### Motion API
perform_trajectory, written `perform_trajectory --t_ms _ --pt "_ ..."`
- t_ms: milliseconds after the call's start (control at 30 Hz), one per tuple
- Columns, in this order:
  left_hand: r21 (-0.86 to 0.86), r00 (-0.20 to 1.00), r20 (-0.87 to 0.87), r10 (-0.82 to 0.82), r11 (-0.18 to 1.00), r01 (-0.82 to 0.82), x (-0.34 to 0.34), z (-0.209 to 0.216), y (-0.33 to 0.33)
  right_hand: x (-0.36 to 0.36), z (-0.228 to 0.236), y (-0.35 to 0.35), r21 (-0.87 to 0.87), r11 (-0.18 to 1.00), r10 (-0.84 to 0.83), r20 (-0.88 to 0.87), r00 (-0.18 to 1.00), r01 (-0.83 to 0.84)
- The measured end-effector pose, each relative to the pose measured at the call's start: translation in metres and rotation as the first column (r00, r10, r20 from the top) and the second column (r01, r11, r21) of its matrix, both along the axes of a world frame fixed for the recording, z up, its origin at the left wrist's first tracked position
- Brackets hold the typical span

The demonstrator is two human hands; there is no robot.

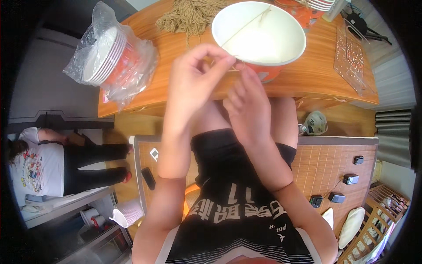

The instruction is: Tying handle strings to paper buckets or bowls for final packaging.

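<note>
Room: indoors, with a grey curtain (393, 136) right of the bucket (263, 42) and one other person (41, 171) well to its left.
Count: one single bucket; one heap of yarn (187, 20) to its left; two bucket stacks, one bagged (112, 61) farther left, one loose (307, 13) behind the bucket to the right; one clear sheet (349, 61) well to its right.
String: one thin tan string (245, 30), crossing the bucket's mouth from a tuft near the far rim to the hands at the near rim.
Left hand (189, 81): thumb and forefinger together, pinched on the string.
Right hand (249, 108): fingers curled, tips beside the string; blurred, cannot tell whether clamped.
Bucket: white inside, red outside, upright.
Surface: glossy wood-grain table (318, 79) beneath the bucket.
</note>
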State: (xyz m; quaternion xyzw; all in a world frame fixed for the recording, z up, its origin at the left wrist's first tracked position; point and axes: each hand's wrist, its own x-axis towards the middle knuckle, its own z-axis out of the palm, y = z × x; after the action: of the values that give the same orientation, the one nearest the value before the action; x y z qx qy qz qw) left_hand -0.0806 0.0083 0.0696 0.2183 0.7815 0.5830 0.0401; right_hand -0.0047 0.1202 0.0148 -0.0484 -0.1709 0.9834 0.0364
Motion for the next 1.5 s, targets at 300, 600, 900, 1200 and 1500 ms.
perform_trajectory --t_ms 300,600,900,1200,1500 --pt "0.036 0.995 -0.096 -0.026 0.999 0.030 0.000 -0.011 0.004 -0.002 -0.003 -0.019 0.185 0.953 -0.248 0.026 0.968 0.239" --pt "0.093 0.997 0.058 -0.044 0.995 0.039 0.002 -0.009 0.002 -0.015 -0.020 -0.030 0.295 0.857 -0.417 -0.086 0.905 0.423" --pt "0.006 0.994 -0.107 -0.030 1.000 0.030 0.006 -0.010 0.001 -0.014 -0.023 -0.012 0.588 0.642 -0.487 -0.185 0.854 0.493" --pt "0.018 0.979 -0.150 0.138 0.990 -0.137 0.014 -0.006 0.012 -0.014 -0.031 0.004 0.744 0.297 -0.534 -0.390 0.750 0.598" --pt "0.184 0.999 0.021 0.027 0.983 -0.031 0.011 -0.018 0.008 -0.012 -0.014 0.037 0.599 -0.438 -0.326 -0.801 0.502 0.670"
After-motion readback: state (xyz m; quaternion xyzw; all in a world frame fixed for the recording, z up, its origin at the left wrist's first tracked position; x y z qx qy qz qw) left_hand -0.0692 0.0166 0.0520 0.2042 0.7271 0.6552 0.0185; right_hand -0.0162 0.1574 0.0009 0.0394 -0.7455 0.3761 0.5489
